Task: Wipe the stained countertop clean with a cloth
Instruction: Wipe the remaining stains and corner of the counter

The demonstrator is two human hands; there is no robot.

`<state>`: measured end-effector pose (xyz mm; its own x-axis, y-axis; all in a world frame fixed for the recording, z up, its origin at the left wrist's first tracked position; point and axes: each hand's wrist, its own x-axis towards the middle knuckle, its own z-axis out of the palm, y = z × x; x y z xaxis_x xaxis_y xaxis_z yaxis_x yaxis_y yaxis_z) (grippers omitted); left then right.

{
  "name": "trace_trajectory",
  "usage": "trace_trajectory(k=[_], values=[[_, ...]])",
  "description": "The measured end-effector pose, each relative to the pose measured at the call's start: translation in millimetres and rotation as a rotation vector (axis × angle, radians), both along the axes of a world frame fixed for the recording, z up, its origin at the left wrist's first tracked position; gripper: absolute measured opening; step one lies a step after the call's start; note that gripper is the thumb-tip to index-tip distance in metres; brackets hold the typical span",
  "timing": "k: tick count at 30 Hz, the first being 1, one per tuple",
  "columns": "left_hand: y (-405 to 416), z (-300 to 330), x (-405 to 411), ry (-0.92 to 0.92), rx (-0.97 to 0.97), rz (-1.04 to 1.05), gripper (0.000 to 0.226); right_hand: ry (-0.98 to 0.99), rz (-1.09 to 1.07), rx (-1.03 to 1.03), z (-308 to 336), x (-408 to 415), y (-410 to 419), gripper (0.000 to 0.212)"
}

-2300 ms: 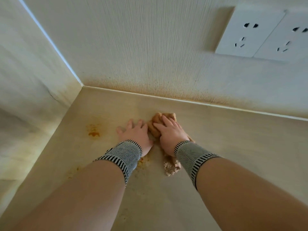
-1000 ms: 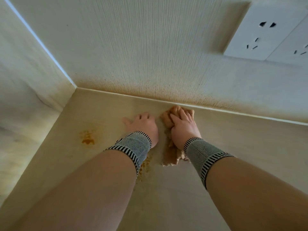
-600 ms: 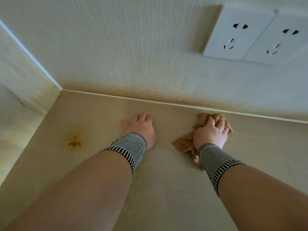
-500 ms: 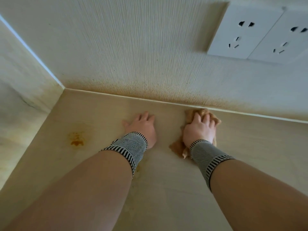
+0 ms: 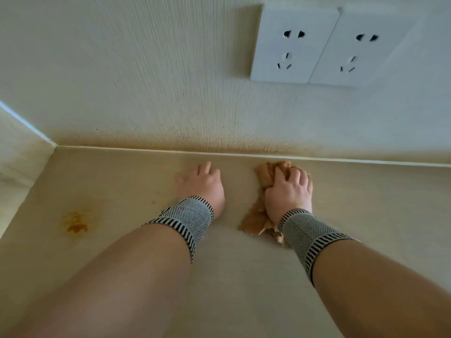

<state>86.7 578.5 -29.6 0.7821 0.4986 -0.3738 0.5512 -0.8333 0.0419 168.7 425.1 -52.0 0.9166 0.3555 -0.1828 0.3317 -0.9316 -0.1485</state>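
The right hand (image 5: 289, 191) lay on top of a tan cloth (image 5: 262, 203), its fingers curled over the bunched far end and pressing it down onto the worktop (image 5: 244, 276). The cloth's far end sat just short of the seam where the worktop met the back wall (image 5: 146, 81); its frayed near end trailed out from under the wrist toward the person. The left hand (image 5: 202, 185) rested palm-down on the bare worktop just beside the cloth without touching it, fingers straight and held close together, thumb out to the left, holding nothing. Both wrists wore grey knitted wristbands with black-and-white striped edging, the left one (image 5: 185, 218) and the right one (image 5: 307, 234), and bare forearms ran back from them to the lower edge of the view.

Well to the left of the left hand, an orange-brown stain (image 5: 76, 225) marked the worktop near the side wall (image 5: 19, 152), with fainter blotches just above it. Fine brownish speckling ran along the bottom of the back wall above the seam. Higher on that wall, up and to the right, two white socket plates (image 5: 329, 47) sat side by side, touching.
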Motion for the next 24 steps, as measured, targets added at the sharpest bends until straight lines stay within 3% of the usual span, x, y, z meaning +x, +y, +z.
trace_trajectory(k=[5,11,20,24], values=[[-51.6,-0.2,34.5,-0.047,-0.145,-0.146,0.064,-0.025,-0.122,-0.011,-4.6,31.7,-50.4,0.052],[-95.8,-10.8,74.1,-0.085,-0.166,-0.242,0.064,-0.021,-0.238,-0.016,-1.3,64.5,-104.0,0.050],[-163.6,-2.9,135.4,-0.229,-0.240,-0.458,0.056,0.090,-0.113,0.246,0.8,89.3,-138.1,0.056],[-187.4,-5.8,150.8,-0.282,-0.244,-0.507,0.055,-0.016,-0.143,0.258,-0.9,97.7,-158.4,0.051]])
